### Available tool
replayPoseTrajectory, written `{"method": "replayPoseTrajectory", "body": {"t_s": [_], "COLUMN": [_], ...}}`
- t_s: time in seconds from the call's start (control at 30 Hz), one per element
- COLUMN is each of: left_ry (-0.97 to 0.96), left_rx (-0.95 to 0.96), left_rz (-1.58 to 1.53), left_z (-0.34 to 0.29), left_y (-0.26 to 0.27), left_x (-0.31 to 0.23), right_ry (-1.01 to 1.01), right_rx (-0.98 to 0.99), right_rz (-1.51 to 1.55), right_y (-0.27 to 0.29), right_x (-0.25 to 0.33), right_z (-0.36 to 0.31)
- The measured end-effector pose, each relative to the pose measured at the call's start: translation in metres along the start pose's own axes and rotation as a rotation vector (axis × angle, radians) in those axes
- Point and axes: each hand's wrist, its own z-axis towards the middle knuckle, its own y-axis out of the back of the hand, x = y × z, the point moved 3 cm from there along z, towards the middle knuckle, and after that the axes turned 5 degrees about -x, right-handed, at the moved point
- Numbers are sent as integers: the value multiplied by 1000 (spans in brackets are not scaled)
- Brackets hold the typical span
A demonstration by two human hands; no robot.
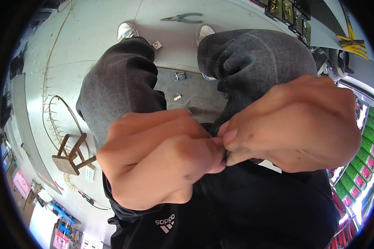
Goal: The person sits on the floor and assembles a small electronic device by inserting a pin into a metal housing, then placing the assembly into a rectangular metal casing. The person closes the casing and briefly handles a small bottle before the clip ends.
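Both hands meet in front of the person's lap, the left hand (pixel 153 159) and the right hand (pixel 297 124) turned inward so that their fingertips touch or nearly touch. Each has its thumb and fingers drawn together in a close pinch, and between them shows a sliver of a small dark piece (pixel 226 156); the fingers cover the rest, so its shape and full extent cannot be told, nor which hand bears more of the grip. The piece is held up above the black garment (pixel 270 203), between the two sets of fingertips. Judging by how little of it shows, it is probably very light and easy to lose, more likely to slip or spring out of the fingers than to weigh on them; whether it is stiff or soft cannot be seen. A thumb-and-forefinger hold on its edges from both sides seems the best purchase, with a firm but measured squeeze in case it is fragile. Beyond the knees in grey trousers (pixel 120 76), long-nosed pliers (pixel 180 18) with grey-green handles lie on the pale floor (pixel 91 39), near the shoes. Between the legs lie a small metallic part (pixel 179 76) and a smaller whitish part (pixel 177 97), apart from each other. A wooden stool (pixel 66 162) lies to the left.
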Motion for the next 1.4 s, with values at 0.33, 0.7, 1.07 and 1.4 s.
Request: {"method": "replayPoseTrajectory", "body": {"t_s": [0.33,0.7,1.07,1.4], "left_ry": [-52,4,-29,-58], "left_rx": [-264,-210,-256,-200], "left_rz": [27,113,109,283], "left_z": [-6,1,-3,-1], "left_y": [-9,-4,-6,-5], "left_x": [0,-2,2,0], "right_ry": [-133,47,125,175], "right_rx": [129,-138,-395,-412], "right_rz": [-114,-276,-154,-165], "right_y": [6,-4,-19,-24], "right_x": [13,1,-12,-15], "right_z": [6,-5,-9,-11]}}
